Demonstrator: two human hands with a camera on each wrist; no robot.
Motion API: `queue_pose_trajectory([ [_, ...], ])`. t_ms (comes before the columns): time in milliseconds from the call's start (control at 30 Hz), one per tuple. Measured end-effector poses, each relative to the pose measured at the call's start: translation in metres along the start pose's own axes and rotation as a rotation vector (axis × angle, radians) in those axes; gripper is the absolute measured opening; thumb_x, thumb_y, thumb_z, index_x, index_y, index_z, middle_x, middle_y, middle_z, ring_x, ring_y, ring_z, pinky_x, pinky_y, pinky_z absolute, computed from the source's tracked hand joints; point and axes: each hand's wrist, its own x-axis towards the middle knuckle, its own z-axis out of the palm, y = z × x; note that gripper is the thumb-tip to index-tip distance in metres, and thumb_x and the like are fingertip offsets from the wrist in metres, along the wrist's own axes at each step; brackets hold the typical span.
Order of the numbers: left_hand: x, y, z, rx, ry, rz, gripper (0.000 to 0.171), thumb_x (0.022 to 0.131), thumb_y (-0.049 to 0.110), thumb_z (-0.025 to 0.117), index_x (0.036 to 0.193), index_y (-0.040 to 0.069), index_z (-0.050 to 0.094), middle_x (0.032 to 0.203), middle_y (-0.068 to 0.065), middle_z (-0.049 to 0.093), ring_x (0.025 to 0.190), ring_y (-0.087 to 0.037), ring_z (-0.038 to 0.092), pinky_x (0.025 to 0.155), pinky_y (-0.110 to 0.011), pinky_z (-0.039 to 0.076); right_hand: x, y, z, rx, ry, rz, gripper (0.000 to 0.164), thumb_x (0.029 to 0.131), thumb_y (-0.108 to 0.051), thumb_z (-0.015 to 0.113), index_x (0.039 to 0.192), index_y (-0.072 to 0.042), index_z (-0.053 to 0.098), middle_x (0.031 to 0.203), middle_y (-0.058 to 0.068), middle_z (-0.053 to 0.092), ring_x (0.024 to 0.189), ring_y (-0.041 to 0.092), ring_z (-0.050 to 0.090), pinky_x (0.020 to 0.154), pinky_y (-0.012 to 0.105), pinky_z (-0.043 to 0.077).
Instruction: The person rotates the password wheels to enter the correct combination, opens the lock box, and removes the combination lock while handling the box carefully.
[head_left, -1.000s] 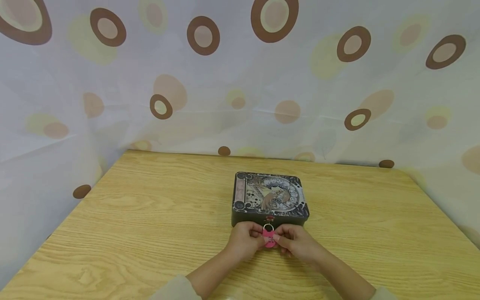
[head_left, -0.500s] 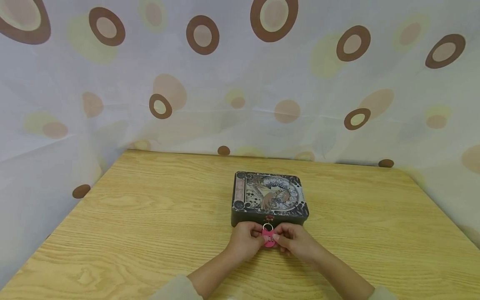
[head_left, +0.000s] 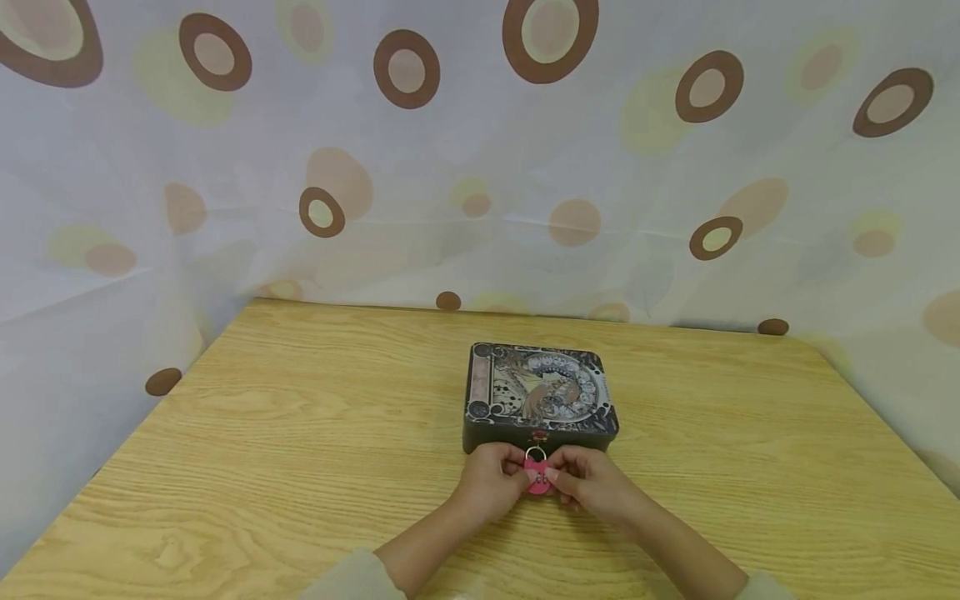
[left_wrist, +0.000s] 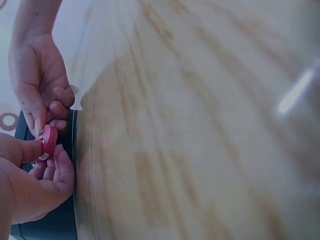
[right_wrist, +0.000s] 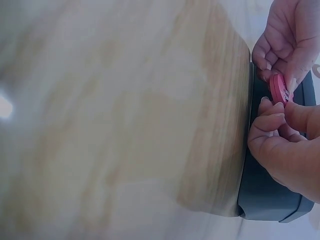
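Observation:
A pink combination padlock (head_left: 537, 477) hangs by its metal shackle (head_left: 536, 453) at the red clasp (head_left: 539, 436) on the front of a dark box (head_left: 540, 392) with an illustrated lid. My left hand (head_left: 489, 485) pinches the padlock's left side, thumb across its face. From the right, my right hand (head_left: 596, 483) pinches the other edge, its thumb beside the number dials. Both wrist views show the padlock (left_wrist: 47, 141) between the two hands, close in front of the box's dark side (right_wrist: 267, 190). The fingers behind the padlock are partly hidden in the head view.
The box stands shut on a wood-grain table (head_left: 315, 400). Behind the table and along its sides hangs a pale curtain (head_left: 420, 167) printed with brown, peach and yellow ovals.
Both hands keep their hold on the padlock, which has tilted very slightly. The box has stayed in place.

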Motion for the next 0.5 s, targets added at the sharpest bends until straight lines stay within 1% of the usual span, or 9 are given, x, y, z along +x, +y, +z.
queue_pose_trajectory([
  [267,-0.0005,0.0005,-0.0008,0.02,-0.009,0.009,0.009,0.075,-0.006,0.062,0.083,-0.01,0.063,0.07,-0.013,0.062,0.061,-0.007,0.048,0.052,-0.017,0.042,0.0004,0.0005,0.0012,-0.003,0.003,-0.012,0.02,0.092,-0.005,0.049,0.097,0.015,0.053,0.068,-0.001,0.05,0.059,0.007,0.045,0.049,0.018,0.038],
  [500,-0.0014,0.0028,-0.0018,-0.008,-0.025,-0.019,0.01,0.082,-0.001,0.062,0.086,-0.011,0.063,0.074,-0.014,0.063,0.062,-0.009,0.05,0.053,-0.018,0.043,-0.0012,-0.002,0.002,-0.011,0.021,0.024,0.019,0.093,-0.005,0.049,0.097,0.012,0.054,0.069,0.0,0.049,0.061,0.009,0.045,0.05,0.019,0.039],
])
